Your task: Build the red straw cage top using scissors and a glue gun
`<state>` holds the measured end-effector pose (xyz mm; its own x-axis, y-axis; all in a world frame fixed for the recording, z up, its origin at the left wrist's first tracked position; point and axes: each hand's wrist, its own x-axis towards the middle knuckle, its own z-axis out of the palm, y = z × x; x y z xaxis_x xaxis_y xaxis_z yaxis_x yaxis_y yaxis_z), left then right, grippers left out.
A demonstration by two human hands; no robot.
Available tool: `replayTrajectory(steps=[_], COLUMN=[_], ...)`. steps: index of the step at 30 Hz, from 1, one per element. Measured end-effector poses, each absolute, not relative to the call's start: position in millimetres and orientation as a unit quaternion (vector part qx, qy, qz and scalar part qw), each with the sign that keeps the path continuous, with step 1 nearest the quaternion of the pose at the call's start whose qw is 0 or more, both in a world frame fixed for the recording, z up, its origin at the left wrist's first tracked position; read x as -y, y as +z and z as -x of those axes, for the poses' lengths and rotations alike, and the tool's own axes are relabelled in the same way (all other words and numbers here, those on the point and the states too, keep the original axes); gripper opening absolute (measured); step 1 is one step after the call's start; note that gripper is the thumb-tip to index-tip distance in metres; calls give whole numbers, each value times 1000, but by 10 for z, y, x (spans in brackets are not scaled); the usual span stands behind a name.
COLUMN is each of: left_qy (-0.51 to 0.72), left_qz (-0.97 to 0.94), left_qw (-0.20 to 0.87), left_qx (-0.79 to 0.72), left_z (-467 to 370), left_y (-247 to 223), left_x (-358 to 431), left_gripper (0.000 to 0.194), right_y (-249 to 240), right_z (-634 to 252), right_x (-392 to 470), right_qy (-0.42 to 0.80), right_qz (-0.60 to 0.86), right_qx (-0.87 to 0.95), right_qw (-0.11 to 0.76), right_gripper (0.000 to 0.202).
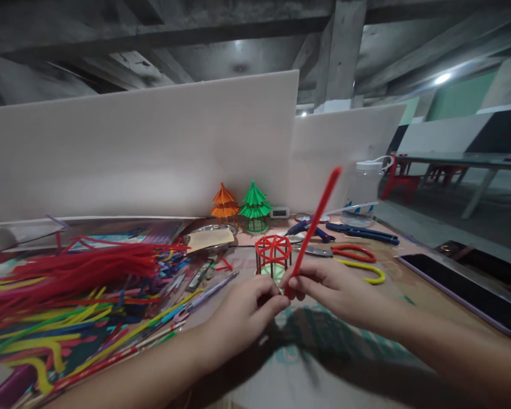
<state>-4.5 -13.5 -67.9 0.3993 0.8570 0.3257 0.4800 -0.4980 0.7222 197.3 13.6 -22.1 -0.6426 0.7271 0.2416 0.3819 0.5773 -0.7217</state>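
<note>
A red pipe cleaner [319,216] slants up to the right from between my hands. The fingers of my right hand [313,281] are closed round its lower part. My left hand [258,301] pinches at the bottom end, where the fingertips of both hands meet and partly hide it. Just behind them stands a small round frame [273,250] with a spoked red top, dark posts and a pale green base; my hands cover part of its base. Farther back are an orange tiered-roof pavilion [225,201] and a green one [255,205].
On the left lies a heap of coloured pipe cleaners [123,264], with a pen [213,289] beside it. Scissors [357,255], a blue glue gun [309,228], pliers [361,233], a water bottle [361,190] and a phone [464,292] are on the right. White boards [145,153] back the table.
</note>
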Motion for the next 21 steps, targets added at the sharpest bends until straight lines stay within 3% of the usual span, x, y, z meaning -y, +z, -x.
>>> replayTrajectory(steps=[5,9,11,13,17,21], left_qy=[339,426,473,458,358,290], left_qz=[-791,-744,-700,-687,-745,-775], left_qw=[226,173,187,200,184,131], left_qx=[-456,-484,-502,-528,-532,-546], left_z=[171,511,705,834,848,801], left_y=[-549,-303,-193,-147,-274,-435], left_x=[6,-222,-329,-400,-445,-437], left_gripper=[39,21,29,38,37,40], right_y=[-89,43,69,79,84,-48], right_z=[-2121,-2324,-2388,-2396,-2290,-2197], right_x=[-335,-558,-636,-648,-516,-480], right_qy=[290,289,300,331,389,346], right_qz=[334,354,367,365,320,334], right_qx=[829,800,777,764,776,785], right_qw=[341,390,414,416,381,391], right_gripper=[39,49,53,54,50,46])
